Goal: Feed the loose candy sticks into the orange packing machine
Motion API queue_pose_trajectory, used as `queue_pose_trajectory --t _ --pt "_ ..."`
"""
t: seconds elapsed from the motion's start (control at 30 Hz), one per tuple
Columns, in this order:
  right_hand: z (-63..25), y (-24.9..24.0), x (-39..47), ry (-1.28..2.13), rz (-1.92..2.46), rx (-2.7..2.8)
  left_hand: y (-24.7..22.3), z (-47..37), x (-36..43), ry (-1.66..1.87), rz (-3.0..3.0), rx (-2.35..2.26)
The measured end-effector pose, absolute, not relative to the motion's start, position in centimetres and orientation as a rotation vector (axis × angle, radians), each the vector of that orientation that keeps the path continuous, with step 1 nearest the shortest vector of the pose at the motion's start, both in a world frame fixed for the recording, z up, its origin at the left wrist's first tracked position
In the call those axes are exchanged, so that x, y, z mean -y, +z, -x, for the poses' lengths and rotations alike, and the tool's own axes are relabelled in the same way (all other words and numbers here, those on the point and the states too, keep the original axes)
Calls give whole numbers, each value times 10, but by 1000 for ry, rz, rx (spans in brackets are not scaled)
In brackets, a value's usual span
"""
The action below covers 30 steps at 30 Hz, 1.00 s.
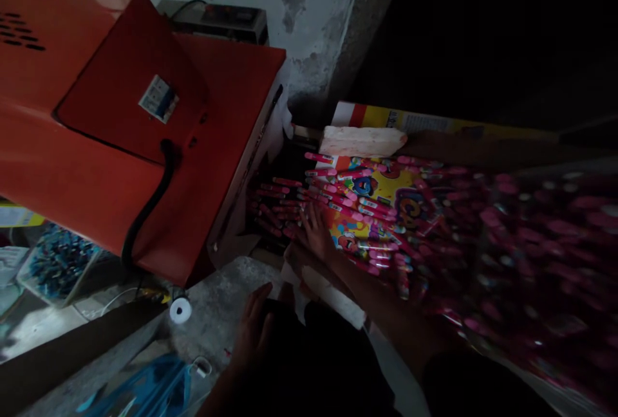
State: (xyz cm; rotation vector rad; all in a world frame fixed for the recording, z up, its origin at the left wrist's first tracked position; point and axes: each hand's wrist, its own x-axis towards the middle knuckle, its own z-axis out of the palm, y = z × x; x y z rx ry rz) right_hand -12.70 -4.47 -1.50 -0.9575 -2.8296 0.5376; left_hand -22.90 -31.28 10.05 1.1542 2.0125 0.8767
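Note:
Many small pink tube-shaped sticks [376, 208] with printed labels lie over a colourful printed sheet [410, 179]; their exact kind is unclear. My right hand [316, 233] reaches among them at the left end of the sheet. Its fingers are spread and touch or hover just above the sticks, gripping none that I can see. Past its fingertips, more sticks lie in a dark opening beside the red machine [193, 101]. Lower down, my left hand [253, 327] rests by my dark-clothed leg, fingers apart and nothing visible in it.
A pale block [363, 141] lies along the sheet's far edge. A thick black cable [157, 195] runs down the machine. To the lower left are a bin of blue pieces [62, 259], a white roll [180, 310] and a blue plastic bag [149, 388]. A peeling wall [309, 18] stands behind.

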Motion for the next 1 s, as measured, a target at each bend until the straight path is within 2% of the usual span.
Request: queue_pose_trajectory --t 0.2,0.4,0.47,0.57,0.73,1.0 --pt "94 -16 41 553 810 2814 96 225 314 854 -1109 -2028" --pt "129 -40 54 743 906 2657 97 227 300 849 -1175 -1954" --pt "118 -34 40 659 1047 2612 98 228 297 857 -1176 -1963" --pt "60 -18 -3 399 1490 2422 99 227 295 860 -1118 -1986" --pt "-23 -8 -57 224 1983 2311 103 217 289 848 -1033 -2009" --pt "55 -18 -45 368 2035 2315 102 222 278 789 -1039 -1978"
